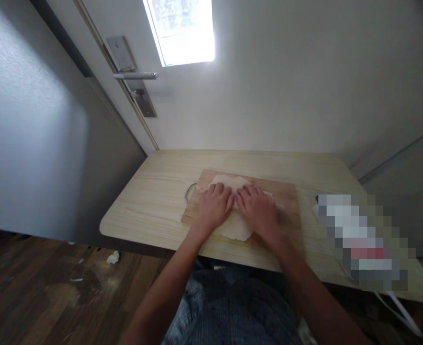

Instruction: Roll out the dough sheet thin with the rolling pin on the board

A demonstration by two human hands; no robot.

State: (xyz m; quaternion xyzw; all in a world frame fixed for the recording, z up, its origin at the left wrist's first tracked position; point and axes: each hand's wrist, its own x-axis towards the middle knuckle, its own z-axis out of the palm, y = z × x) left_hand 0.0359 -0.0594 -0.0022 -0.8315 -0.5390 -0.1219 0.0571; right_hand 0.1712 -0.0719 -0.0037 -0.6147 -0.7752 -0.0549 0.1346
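Note:
A flat sheet of pale dough (233,183) lies on a wooden cutting board (286,199) with a metal loop handle at its left end. My left hand (213,206) rests on the dough, palm down, fingers stretched forward and lying flat. My right hand (259,211) lies beside it, also flat on the dough, fingers extended. The two hands nearly touch at the index fingers. Most of the dough's middle is hidden under them.
The board sits on a light wooden table (154,201) against a white wall. A blurred-out object (362,239) lies on the table's right side. A door with a metal handle (135,75) stands at the left. Dark wooden floor (46,287) holds scraps of paper.

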